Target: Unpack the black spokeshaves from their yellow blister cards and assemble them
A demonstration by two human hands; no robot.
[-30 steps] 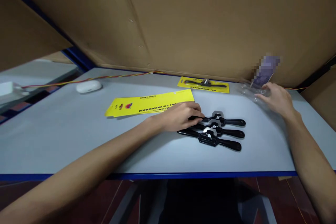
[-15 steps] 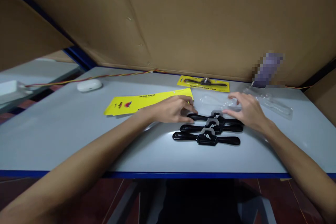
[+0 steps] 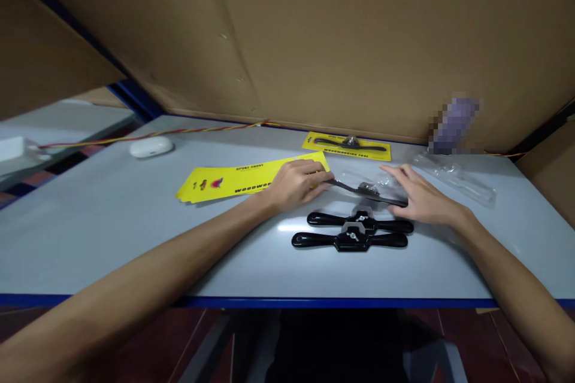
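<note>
My left hand [image 3: 296,184] grips the left handle of a black spokeshave [image 3: 365,191] and holds it just above the table. My right hand [image 3: 420,197] rests on the tool's right handle and on a clear plastic blister [image 3: 380,180] lying over the tool, fingers curled. Two more black spokeshaves [image 3: 353,232] lie side by side on the table just in front of the lifted one. A stack of yellow backing cards [image 3: 233,180] lies under and left of my left hand.
A packed spokeshave on a yellow card [image 3: 347,144] lies near the back wall. More clear blisters [image 3: 456,176] sit at the right, a white case [image 3: 151,146] and a twisted cable [image 3: 148,134] at the back left. Cardboard walls rise behind the grey table [image 3: 112,233].
My right hand came from the blisters at the far right to the tools, bringing a clear blister. The rear spokeshave has been lifted away from the other two.
</note>
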